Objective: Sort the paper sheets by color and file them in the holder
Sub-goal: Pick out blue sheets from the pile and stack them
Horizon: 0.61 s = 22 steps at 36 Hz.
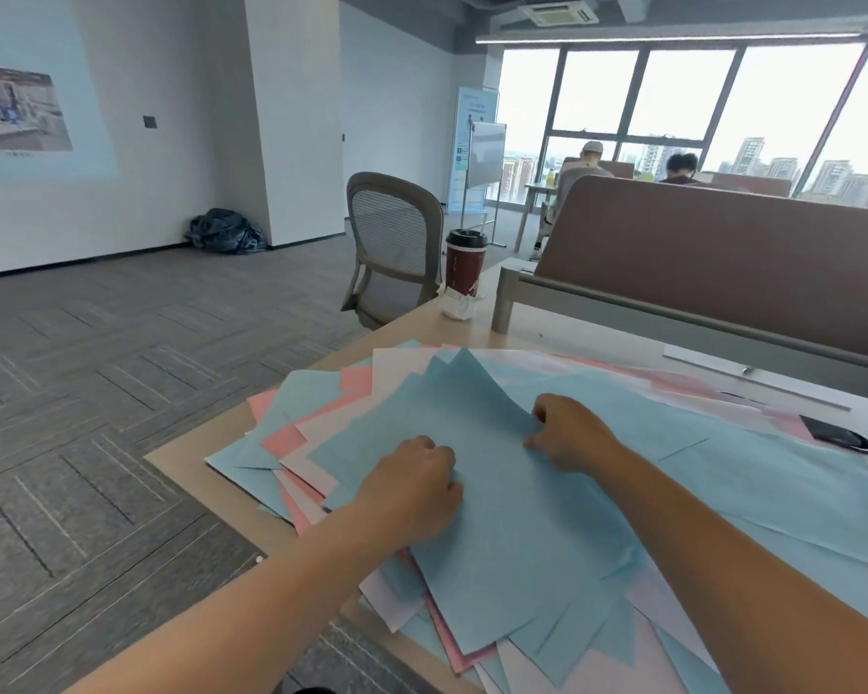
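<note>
Blue sheets (497,518): the top layer of the loose heap in front of you, fanned at many angles across the near corner of the table (186,458).
Pink sheets (281,438): under the blue, showing as strips and corners along the left edge and at the far right.
White sheets (397,368): mixed into the same heap, showing at its far side and near bottom edge.
Your left hand (412,488): knuckles up on the left part of the top blue bundle, fingers curled down onto the paper. Whether they pinch a sheet cannot be told.
Your right hand (572,433): further out on the heap, fingers curled and pinching the raised right edge of the top blue bundle.
Cup (464,268): red with a black lid, upright at the far table edge, well apart from the paper.
Chair (397,237): grey mesh back, just behind the cup.
Divider (722,263): brown panel along the far right side of the table.
</note>
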Tool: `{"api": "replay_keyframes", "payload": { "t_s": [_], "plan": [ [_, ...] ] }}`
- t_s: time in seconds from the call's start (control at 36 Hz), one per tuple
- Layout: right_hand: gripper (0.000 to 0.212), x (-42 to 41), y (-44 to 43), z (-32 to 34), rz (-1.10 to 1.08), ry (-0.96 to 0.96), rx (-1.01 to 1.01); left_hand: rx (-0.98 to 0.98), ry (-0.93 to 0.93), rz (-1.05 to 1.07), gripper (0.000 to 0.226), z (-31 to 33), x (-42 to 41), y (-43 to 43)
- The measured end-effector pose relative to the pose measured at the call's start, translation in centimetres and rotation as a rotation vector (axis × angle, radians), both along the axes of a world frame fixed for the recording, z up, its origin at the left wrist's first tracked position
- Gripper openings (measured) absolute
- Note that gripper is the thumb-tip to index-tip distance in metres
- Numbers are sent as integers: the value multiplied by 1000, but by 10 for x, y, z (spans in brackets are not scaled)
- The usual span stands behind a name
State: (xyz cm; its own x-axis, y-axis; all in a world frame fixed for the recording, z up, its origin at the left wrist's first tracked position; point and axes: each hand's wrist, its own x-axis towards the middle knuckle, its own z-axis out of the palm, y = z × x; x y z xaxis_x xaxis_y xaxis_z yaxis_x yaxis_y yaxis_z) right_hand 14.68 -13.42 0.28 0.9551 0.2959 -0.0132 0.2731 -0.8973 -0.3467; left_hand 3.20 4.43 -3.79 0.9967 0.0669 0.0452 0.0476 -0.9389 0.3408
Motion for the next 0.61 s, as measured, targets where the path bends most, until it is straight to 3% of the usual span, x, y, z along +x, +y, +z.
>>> {"api": "replay_keyframes", "payload": {
  "t_s": [0.22,0.33,0.42,0.61],
  "plan": [
    [16,-16,-45,8,-150,-40,206,-29,-47,27,37,9,-7,-17],
    [26,-23,-71,7,-323,-48,395,-38,-66,14,36,11,-7,-27],
    [7,-25,-84,5,-416,-34,434,-30,-57,3,37,9,-3,-37],
    [5,-11,-97,-11,-604,-46,529,-19,-39,5,39,9,21,-44]
  ]
}}
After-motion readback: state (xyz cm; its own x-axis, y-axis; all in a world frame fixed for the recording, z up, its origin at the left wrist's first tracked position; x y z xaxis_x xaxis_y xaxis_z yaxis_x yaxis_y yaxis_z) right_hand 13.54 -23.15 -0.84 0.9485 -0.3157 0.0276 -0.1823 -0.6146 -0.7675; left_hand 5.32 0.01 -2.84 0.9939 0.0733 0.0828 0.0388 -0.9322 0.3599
